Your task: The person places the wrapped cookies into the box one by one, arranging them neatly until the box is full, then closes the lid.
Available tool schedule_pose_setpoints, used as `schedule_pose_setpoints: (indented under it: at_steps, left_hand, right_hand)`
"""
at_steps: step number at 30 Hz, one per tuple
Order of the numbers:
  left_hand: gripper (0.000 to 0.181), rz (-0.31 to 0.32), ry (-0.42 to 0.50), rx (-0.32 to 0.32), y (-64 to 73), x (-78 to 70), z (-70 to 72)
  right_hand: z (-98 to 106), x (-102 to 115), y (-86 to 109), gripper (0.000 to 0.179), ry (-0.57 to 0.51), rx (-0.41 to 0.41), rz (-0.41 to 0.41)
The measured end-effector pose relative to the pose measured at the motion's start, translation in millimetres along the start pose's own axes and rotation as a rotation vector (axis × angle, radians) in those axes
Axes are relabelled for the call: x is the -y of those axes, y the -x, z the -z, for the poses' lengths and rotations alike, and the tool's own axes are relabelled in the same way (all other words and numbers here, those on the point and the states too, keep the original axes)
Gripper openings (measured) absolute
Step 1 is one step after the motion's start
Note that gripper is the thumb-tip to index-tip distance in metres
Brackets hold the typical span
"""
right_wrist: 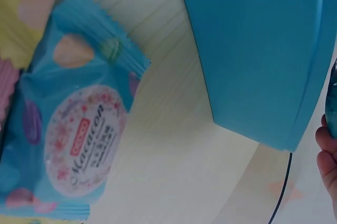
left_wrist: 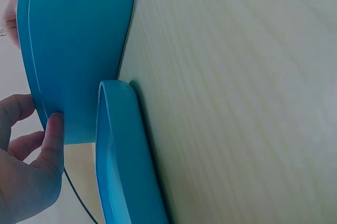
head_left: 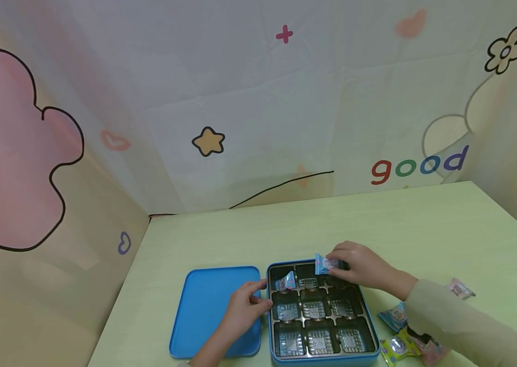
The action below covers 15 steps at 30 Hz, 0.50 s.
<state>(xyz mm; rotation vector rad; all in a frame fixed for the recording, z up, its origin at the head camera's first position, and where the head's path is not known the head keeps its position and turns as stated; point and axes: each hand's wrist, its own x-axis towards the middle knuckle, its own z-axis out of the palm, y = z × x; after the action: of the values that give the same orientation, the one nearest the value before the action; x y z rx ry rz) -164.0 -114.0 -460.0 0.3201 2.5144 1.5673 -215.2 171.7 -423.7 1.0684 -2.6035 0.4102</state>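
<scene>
A blue tin (head_left: 322,361) holds a dark tray of square compartments. Over its back edge, my right hand (head_left: 363,265) pinches a blue-wrapped macaron (head_left: 324,264) between thumb and fingers. Another wrapped macaron (head_left: 286,281), blue and pink, lies in the back left compartment. At the tin's left side is my left hand (head_left: 246,306), its fingertips touching the rim. The left wrist view shows the thumb (left_wrist: 51,134) against the tin's blue outer wall (left_wrist: 79,50). Only fingertips and a bit of wrapper show at the right edge of the right wrist view.
A blue lid (head_left: 208,306) lies left of the tin, partly under my left forearm. Right of the tin are several wrapped sweets: a blue macaron packet (right_wrist: 79,124), a yellow packet (head_left: 398,346) and a pink one (head_left: 460,288) farther off. My right sleeve (head_left: 460,316) overhangs them.
</scene>
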Motion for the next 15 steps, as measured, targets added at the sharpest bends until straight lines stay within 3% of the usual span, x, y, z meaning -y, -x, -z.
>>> schedule_pose_setpoints:
  at_steps: [15]
  left_hand:
    - [0.050,0.002,0.005,0.003,0.0,0.7,1.0]
  right_hand:
    - [-10.5,8.2,-9.4,0.025,0.002,0.044,0.012]
